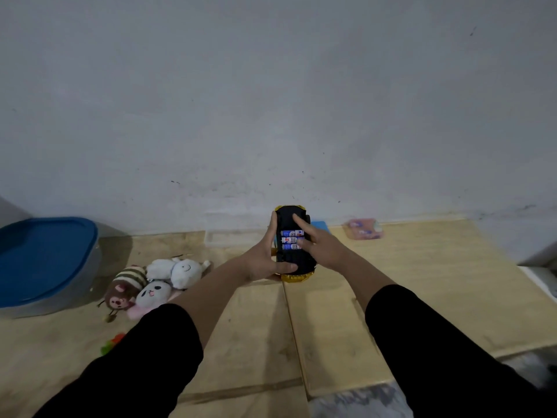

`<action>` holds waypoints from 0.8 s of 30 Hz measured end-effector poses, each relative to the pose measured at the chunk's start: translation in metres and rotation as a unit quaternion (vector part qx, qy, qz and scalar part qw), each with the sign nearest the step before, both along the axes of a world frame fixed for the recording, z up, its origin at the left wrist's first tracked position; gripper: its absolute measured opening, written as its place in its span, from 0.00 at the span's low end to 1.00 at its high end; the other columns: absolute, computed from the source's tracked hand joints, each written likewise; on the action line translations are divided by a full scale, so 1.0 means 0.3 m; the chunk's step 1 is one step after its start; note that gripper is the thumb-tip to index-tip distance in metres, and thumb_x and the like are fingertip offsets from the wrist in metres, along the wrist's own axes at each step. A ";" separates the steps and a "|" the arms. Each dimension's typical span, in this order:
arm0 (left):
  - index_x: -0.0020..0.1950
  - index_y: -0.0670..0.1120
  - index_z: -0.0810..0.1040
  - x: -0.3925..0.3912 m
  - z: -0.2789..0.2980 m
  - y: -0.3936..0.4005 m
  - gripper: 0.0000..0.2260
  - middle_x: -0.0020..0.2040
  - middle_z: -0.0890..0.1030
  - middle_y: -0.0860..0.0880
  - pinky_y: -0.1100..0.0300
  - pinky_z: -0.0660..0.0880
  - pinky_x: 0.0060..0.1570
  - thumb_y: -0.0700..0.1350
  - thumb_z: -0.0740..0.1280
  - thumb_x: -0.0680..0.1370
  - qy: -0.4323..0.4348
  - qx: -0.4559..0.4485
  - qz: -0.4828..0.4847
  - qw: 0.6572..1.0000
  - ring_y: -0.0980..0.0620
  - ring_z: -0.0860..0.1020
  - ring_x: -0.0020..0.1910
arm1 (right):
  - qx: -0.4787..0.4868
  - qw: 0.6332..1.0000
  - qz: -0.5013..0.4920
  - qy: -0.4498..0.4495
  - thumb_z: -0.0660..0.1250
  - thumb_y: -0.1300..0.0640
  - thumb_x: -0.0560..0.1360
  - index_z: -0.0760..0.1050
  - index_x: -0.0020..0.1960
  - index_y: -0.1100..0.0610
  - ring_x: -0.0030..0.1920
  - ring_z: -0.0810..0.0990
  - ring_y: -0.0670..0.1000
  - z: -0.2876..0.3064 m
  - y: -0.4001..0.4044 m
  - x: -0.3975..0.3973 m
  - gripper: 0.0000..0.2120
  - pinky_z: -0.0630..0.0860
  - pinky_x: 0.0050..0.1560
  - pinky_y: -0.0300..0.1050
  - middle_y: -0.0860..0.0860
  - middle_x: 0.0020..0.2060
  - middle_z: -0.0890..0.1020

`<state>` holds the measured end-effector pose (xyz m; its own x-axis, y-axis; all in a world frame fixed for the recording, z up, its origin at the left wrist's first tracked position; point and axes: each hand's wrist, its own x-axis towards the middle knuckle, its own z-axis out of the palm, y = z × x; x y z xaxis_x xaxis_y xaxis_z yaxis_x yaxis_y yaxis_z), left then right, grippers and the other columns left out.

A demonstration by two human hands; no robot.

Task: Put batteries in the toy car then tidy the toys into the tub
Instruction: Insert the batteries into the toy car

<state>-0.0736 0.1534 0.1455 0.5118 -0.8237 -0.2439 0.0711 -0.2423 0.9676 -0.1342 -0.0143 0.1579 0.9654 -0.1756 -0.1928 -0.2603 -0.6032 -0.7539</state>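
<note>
- Holding the toy car (294, 260) upside down above the floor, the person has its black underside turned up toward them, and the yellow body shows at the near end.
- The left hand (265, 257) grips the car from its left side, with the fingers running up along the far edge and the thumb laid across the near part of the underside.
- Three batteries (291, 239) with blue and white labels lie side by side in the open compartment in the middle of the underside.
- The right hand (319, 245) comes in from the right with its fingers held fairly straight; the forefinger rests on the black underside just past the batteries, and another fingertip touches the batteries' right ends. It holds nothing.
- Both forearms are bare below black sleeves (150, 357).
- Off to the left stands the tub (75, 285), a grey translucent one with a blue lid (45, 254) on it, well apart from the car.
- Between tub and arms lies a heap of soft toys: a white plush (180, 271), a brown striped plush (125, 288) and a pale panda-faced plush (152, 294), all touching one another.
- A small green and orange thing (111, 343) peeks out beside the left sleeve; I cannot tell what it is.
- Against the wall (271, 101) sit a clear plastic box (223, 238) and, further right, a pink packet (364, 233).
- The floor is covered with pale wood-patterned mats (407, 297).
</note>
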 end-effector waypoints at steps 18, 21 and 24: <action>0.73 0.62 0.31 -0.108 -0.114 -0.122 0.55 0.70 0.65 0.56 0.62 0.78 0.49 0.33 0.72 0.72 -0.044 0.008 -0.029 0.999 0.54 0.75 0.61 | -0.020 0.998 -0.041 0.038 0.58 0.57 0.80 0.46 0.75 0.39 0.64 0.73 0.56 -0.105 -0.085 -0.131 0.31 0.72 0.56 0.43 0.53 0.71 0.68; 0.73 0.65 0.33 -0.111 -0.113 -0.154 0.54 0.72 0.67 0.51 0.58 0.79 0.50 0.36 0.73 0.72 -0.022 0.017 -0.015 0.999 0.50 0.77 0.61 | -0.036 0.998 -0.041 0.045 0.57 0.56 0.81 0.45 0.76 0.41 0.63 0.73 0.57 -0.110 -0.125 -0.124 0.31 0.71 0.54 0.41 0.54 0.69 0.70; 0.73 0.66 0.35 -0.121 -0.104 -0.198 0.50 0.68 0.71 0.50 0.50 0.79 0.54 0.41 0.73 0.73 -0.004 0.043 0.004 0.999 0.48 0.76 0.61 | -0.038 0.997 -0.037 0.050 0.56 0.55 0.81 0.44 0.77 0.43 0.61 0.74 0.57 -0.114 -0.174 -0.117 0.30 0.71 0.54 0.42 0.55 0.69 0.70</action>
